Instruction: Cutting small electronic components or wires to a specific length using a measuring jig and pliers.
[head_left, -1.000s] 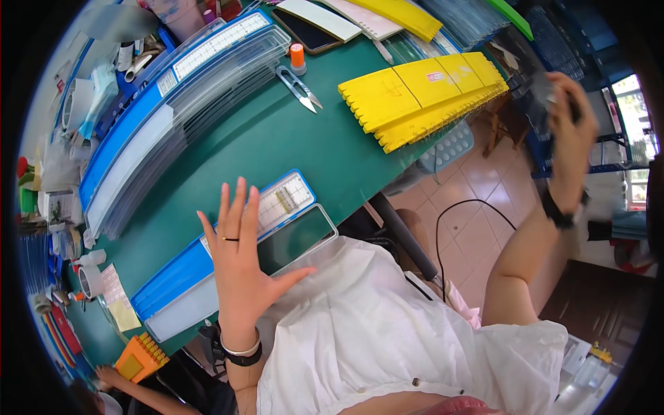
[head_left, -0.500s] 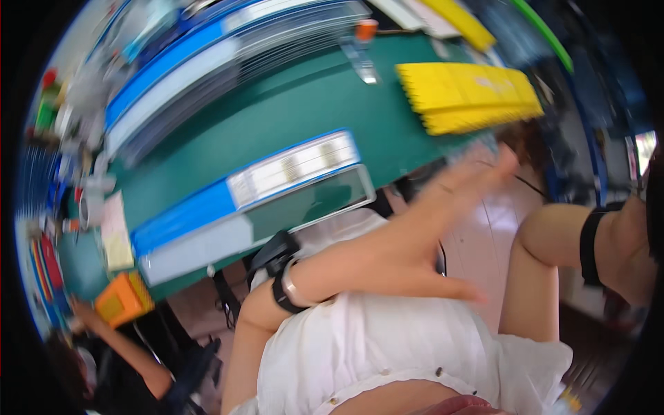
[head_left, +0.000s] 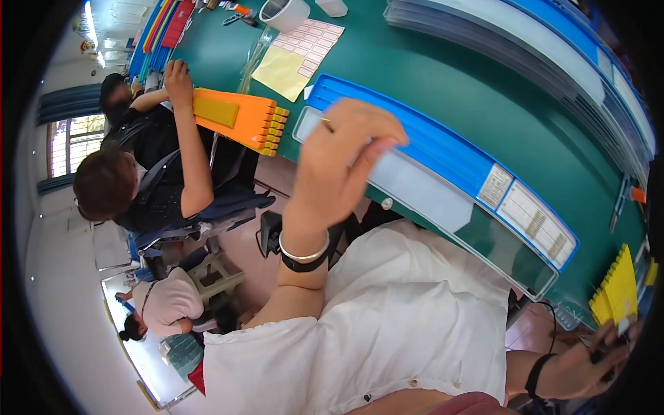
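Note:
My left hand [head_left: 346,162], with a ring and a silver bangle, hovers above the near edge of a long blue plastic case [head_left: 415,142]. Its thumb and fingers are pressed together, and whatever they hold, if anything, is hidden. The case carries printed label sheets at its right end. A long clear plastic cover [head_left: 422,194] lies along the case's near side, at the table edge. At the lower right, my right hand [head_left: 584,366] has curled fingers around something dark and whitish that I cannot make out. It is close to a yellow toothed piece [head_left: 617,290].
Stacked long clear cases [head_left: 512,41] lie at the back right of the green table [head_left: 360,48]. An orange toothed piece [head_left: 238,117] sits at the left edge by a co-worker [head_left: 131,173]. A label sheet [head_left: 321,41] and a white cup [head_left: 285,14] are farther back.
The view has swung left, showing co-workers. My left hand has gone from spread fingers at the right of the case to closed fingers over its left part. My right hand is now at the lower right.

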Demonstrator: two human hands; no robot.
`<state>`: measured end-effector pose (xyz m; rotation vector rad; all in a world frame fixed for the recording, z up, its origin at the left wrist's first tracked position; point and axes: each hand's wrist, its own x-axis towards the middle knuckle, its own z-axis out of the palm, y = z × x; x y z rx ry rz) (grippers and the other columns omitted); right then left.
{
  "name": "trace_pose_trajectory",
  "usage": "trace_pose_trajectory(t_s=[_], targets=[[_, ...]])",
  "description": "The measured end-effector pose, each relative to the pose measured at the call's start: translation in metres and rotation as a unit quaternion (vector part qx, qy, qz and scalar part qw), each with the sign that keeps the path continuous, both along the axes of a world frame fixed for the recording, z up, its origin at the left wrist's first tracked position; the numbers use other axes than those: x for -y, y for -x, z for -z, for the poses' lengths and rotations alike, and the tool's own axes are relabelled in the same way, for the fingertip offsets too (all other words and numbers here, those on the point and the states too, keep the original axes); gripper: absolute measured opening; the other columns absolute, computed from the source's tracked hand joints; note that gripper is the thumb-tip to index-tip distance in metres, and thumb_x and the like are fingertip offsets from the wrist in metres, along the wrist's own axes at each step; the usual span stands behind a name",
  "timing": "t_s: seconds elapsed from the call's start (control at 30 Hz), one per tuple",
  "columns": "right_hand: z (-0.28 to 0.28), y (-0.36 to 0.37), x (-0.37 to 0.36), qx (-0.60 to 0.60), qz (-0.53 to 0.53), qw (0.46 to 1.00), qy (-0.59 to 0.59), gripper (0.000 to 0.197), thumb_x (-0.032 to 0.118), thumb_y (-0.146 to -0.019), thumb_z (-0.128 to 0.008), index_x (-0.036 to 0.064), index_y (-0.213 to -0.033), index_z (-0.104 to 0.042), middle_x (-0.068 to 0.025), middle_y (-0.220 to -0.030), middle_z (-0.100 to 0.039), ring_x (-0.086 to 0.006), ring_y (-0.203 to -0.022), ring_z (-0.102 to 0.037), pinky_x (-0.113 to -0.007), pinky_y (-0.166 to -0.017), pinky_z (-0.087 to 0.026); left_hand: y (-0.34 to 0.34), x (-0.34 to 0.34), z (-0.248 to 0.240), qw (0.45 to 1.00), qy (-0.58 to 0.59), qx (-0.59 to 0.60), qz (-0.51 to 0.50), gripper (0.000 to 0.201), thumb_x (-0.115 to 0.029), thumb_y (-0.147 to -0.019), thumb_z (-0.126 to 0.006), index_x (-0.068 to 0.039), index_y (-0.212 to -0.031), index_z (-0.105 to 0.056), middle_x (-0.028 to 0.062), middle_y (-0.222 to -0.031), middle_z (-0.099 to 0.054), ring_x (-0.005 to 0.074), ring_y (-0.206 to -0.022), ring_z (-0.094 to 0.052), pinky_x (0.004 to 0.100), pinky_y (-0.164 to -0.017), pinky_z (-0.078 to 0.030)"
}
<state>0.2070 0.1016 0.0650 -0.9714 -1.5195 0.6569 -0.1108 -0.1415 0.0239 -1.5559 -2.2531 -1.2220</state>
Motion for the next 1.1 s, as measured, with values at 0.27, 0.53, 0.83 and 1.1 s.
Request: trace_pose_trajectory(t_s=[0.27, 0.53, 0.83, 1.1], targets=[[0.030, 0.094, 0.051, 0.052, -0.392, 0.913, 0.096, 0.006, 0.005, -0.098, -0.053, 0.0015, -0.097, -0.049, -0.0126, -0.103, -0.048, -0.0119, -0.073, -0.040, -0.022, -0.058, -0.033, 0.053, 0.024, 0.032, 0.948, 0.023, -0.126, -0.290, 0.021, -0.003, -0.076, -0.082, -0.005, -0.097, -0.078, 0.0073, -0.088, -0.069, 0.0225, -0.083, -0.061, 0.0325, -0.073, -0.048], [0.034, 0.116, 0.047, 0.165, -0.563, 0.801, 0.118, 0.018, -0.004, -0.083, -0.065, 0.0050, -0.097, -0.058, -0.0127, -0.092, -0.054, -0.0212, -0.073, -0.051, -0.032, -0.064, -0.043, 0.069, 0.025, 0.057, 0.907, -0.091, 0.067, -0.405, 0.016, -0.003, -0.085, -0.078, -0.002, -0.100, -0.079, 0.0084, -0.089, -0.072, 0.0137, -0.075, -0.063, 0.0266, -0.071, -0.049], [0.045, 0.121, 0.048, 0.136, -0.555, 0.809, 0.136, 0.018, -0.006, -0.080, -0.070, 0.0051, -0.091, -0.061, -0.0111, -0.089, -0.052, -0.0189, -0.071, -0.050, -0.031, -0.062, -0.042, 0.070, 0.024, 0.063, 0.901, -0.135, 0.154, -0.383, 0.016, -0.002, -0.088, -0.075, 0.000, -0.103, -0.078, 0.0090, -0.087, -0.075, 0.0120, -0.077, -0.067, 0.0218, -0.075, -0.049], [0.046, 0.122, 0.047, 0.131, -0.556, 0.806, 0.155, 0.023, -0.010, -0.075, -0.066, 0.0056, -0.092, -0.060, -0.0105, -0.089, -0.050, -0.0185, -0.071, -0.050, -0.031, -0.062, -0.042, 0.076, 0.029, 0.062, 0.933, -0.068, 0.068, -0.346, 0.018, -0.003, -0.088, -0.076, -0.006, -0.105, -0.080, 0.0050, -0.087, -0.071, 0.0111, -0.079, -0.059, 0.0225, -0.067, -0.044]])
